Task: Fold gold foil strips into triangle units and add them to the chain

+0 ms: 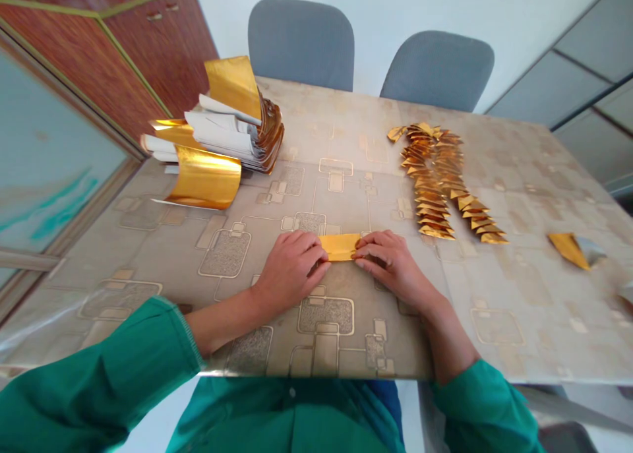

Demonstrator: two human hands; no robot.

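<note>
A small folded strip of gold foil paper (339, 247) lies flat on the table, and my left hand (291, 265) and my right hand (390, 265) pinch its two ends between their fingertips. Up the table to the left stands a stack of gold-and-white foil sheets (212, 136), some curling over. A long zigzag chain of folded gold foil pieces (435, 182) lies to the right, beyond my right hand. One loose gold piece with a silver back (573, 250) rests near the right side.
A beige patterned cover (494, 295) spreads over the table, and its near edge runs under my forearms. Grey chairs (301, 44) stand beyond the far edge. A wooden cabinet (158, 37) and a glass panel (49, 150) rise at the left. Something pale shows at the right frame edge.
</note>
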